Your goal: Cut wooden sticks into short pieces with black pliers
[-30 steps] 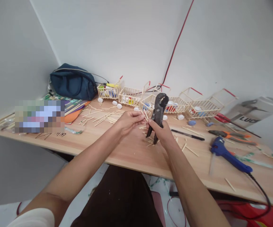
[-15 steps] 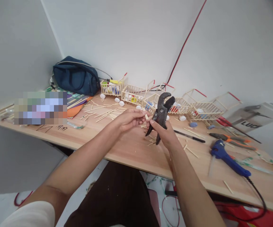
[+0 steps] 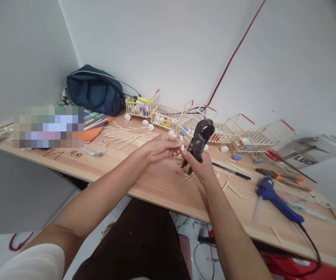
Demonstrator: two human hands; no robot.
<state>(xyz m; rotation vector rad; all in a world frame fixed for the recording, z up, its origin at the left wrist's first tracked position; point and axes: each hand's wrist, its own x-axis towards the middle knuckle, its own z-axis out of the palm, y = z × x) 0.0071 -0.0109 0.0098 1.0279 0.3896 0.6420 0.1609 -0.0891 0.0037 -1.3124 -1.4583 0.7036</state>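
Note:
My left hand [image 3: 162,149] is closed in a pinch on short pieces of thin wooden stick [image 3: 182,145], held upright by the fingertips above the table. Close beside it, my right hand [image 3: 203,166] is wrapped round black hand cutters [image 3: 198,142], their curved jaw pointing up and away from me. My right thumb and fingertips are near the stick pieces, touching or almost touching them. Fingers partly hide the cutters' handles. Below and behind the hands, loose sticks [image 3: 133,140] and short cut bits [image 3: 188,177] lie on the wooden table [image 3: 156,186].
Along the wall stand several small stick-built carts [image 3: 251,140] with bottle-cap wheels. A blue glue gun [image 3: 280,200], orange-handled pliers [image 3: 284,179] and a black pen [image 3: 231,170] lie at right. A dark blue bag [image 3: 94,89] and coloured papers [image 3: 93,132] are at left.
The black cutters have turned in my right hand's grip, and their handles look closer together. My left hand still pinches the stick pieces. The whole view has shifted slightly.

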